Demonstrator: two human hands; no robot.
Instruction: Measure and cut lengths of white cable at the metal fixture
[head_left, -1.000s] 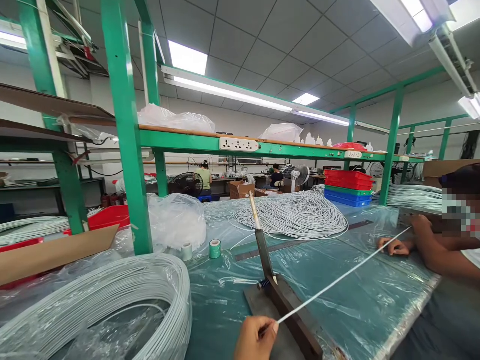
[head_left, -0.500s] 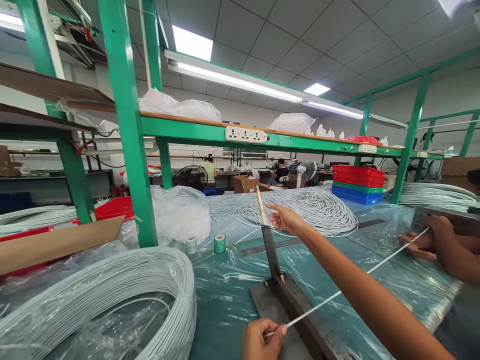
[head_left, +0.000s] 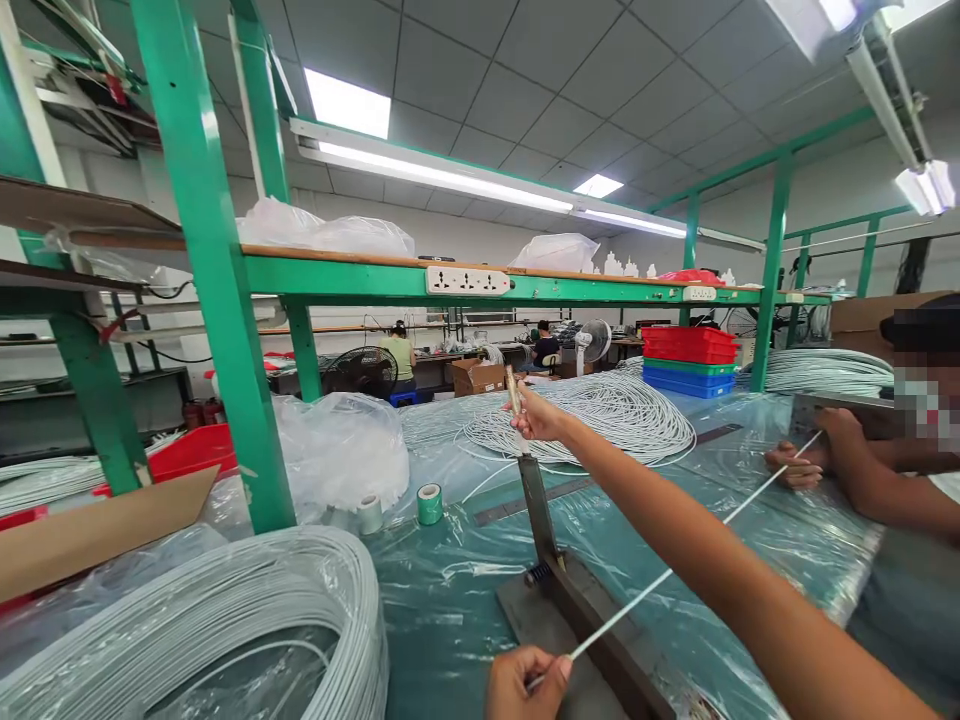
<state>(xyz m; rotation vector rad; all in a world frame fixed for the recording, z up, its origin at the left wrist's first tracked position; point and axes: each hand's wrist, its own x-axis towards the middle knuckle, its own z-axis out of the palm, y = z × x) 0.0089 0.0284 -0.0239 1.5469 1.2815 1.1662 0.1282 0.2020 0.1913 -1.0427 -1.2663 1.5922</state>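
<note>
My left hand (head_left: 529, 684) pinches a thin white cable (head_left: 654, 588) low in front of me. That cable runs taut up to the right, to a co-worker's hands (head_left: 802, 462). My right hand (head_left: 537, 412) is wrapped round the wrapped upper end of the upright lever (head_left: 537, 505) on a bench-mounted metal cutter (head_left: 592, 635). The lever stands raised, leaning slightly to the left. Under my left hand and the cable lies the cutter's base, partly hidden by them.
A large coil of white cable (head_left: 330, 570) lies at the left front, another coil (head_left: 600, 415) behind the cutter. A green tape roll (head_left: 430, 504) and plastic bags (head_left: 337, 450) stand left of it. Stacked trays (head_left: 686, 362) sit at back right, under a green-framed shelf (head_left: 360, 275).
My right hand has moved left and closed round the lever's upper end; before, its fingers were apart beside it. My left hand keeps its pinch on the cable. The view has turned slightly right.
</note>
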